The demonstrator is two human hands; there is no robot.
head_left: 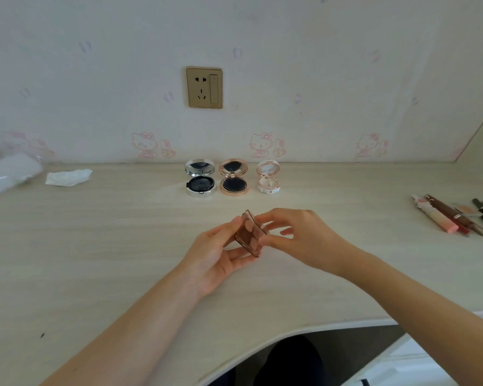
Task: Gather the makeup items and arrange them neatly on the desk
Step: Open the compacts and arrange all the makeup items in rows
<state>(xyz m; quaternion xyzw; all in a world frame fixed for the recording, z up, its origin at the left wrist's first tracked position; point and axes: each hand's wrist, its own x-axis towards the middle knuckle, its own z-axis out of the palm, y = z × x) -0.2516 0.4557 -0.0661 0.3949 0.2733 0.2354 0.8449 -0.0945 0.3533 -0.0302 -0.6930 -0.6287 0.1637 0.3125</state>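
A small brown translucent eyeshadow palette point(251, 234) is held above the middle of the pale wooden desk point(95, 246), its lid partly open. My left hand point(221, 254) grips its lower body from the left. My right hand point(299, 232) pinches the lid and the right edge. Against the wall stand three open compacts in a row: a silver one point(200, 178), a rose-gold one point(234, 178) and a small white-pink one point(268, 177). Several lip pencils and tubes point(455, 217) lie in a cluster at the right.
A crumpled white tissue point(67, 177) and a clear plastic bag point(6, 174) lie at the back left. A gold wall socket point(204, 87) sits above the compacts. The desk's curved front edge point(290, 334) runs below my arms.
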